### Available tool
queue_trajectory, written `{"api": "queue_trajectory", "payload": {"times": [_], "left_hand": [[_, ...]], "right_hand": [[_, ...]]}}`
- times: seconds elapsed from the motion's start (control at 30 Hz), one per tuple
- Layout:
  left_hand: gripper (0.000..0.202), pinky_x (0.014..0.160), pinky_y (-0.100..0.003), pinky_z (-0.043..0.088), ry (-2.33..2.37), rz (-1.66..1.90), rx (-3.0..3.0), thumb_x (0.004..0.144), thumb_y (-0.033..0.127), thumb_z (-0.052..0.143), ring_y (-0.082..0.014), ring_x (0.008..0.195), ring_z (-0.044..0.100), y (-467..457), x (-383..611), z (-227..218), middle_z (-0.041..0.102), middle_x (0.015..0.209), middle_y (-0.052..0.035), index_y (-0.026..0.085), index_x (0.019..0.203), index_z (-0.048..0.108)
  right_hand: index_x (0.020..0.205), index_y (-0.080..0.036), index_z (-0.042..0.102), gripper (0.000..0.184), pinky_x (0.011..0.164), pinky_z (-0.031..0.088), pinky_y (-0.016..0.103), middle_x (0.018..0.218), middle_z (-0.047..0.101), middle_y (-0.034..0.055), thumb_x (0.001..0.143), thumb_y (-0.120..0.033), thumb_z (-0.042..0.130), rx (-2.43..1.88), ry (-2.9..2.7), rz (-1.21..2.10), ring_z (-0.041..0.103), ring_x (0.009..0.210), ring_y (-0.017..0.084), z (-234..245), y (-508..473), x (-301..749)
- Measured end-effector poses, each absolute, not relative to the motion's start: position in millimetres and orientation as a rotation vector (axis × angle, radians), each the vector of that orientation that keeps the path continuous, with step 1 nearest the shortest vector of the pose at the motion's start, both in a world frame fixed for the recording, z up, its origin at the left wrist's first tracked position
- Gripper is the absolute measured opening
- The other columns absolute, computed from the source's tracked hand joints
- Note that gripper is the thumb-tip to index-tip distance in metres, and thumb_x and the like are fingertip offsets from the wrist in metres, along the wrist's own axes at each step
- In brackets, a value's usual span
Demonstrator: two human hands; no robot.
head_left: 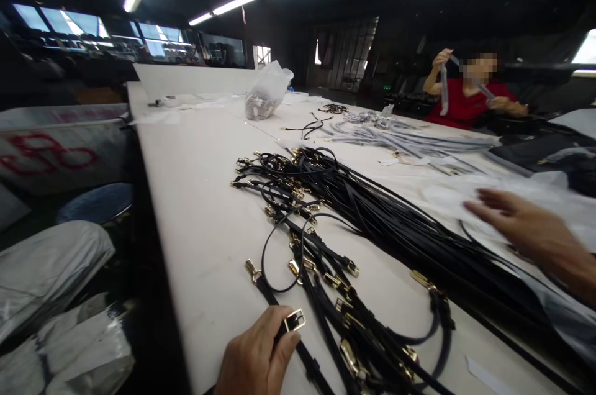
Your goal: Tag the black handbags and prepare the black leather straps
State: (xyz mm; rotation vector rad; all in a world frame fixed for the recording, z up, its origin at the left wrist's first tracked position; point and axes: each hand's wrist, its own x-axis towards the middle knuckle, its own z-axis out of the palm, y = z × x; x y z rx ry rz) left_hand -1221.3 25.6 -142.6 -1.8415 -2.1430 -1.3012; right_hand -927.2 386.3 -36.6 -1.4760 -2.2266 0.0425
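Note:
At the bottom centre my left hand (258, 351) pinches the end of a black strap, and its gold buckle (295, 320) sticks out past the thumb and forefinger. My right hand (526, 221) is raised at the right with its fingers apart, above thin white wrapping (554, 193) and the edge of the strap pile; I see nothing in it. Between the hands lies a long bundle of black straps (386, 215) with gold hardware at the ends. Nearer to me, several separate straps (321, 295) with buckles and gold clasps (420, 279) lie loosely across one another.
A long white table (205, 246) runs away from me. Farther back are a clear plastic bag (269, 94) with contents and wrapped grey straps (391, 137). Across the table a person in red (470, 97) holds up a strip. White sacks (51, 271) stand left of the table edge.

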Motion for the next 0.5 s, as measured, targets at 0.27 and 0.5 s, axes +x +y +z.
{"api": "queue_trajectory", "payload": {"times": [0.27, 0.5], "left_hand": [[0.016, 0.07, -0.016, 0.057, -2.245, -1.241, -1.872, 0.101, 0.033, 0.048, -0.0133, 0.079, 0.074, 24, -1222, -137, 0.074, 0.092, -0.0004, 0.026, 0.111, 0.059], [0.016, 0.072, -0.018, 0.058, -2.27, -1.259, -1.848, 0.101, 0.03, 0.048, -0.0141, 0.083, 0.074, 24, -1223, -139, 0.074, 0.094, -0.0006, 0.025, 0.112, 0.059]], "right_hand": [[0.149, -0.015, 0.042, 0.078, 0.087, 0.049, 0.055, 0.127, 0.066, 0.0197, 0.084, -0.056, 0.053, -1.498, -2.737, -0.011, 0.063, 0.112, 0.044, -106, 366, -1016], [0.127, -0.028, 0.063, 0.052, 0.071, 0.048, 0.047, 0.11, 0.073, 0.0177, 0.077, -0.04, 0.058, -1.441, -2.645, 0.05, 0.07, 0.095, 0.041, -92, 365, -906]]}}
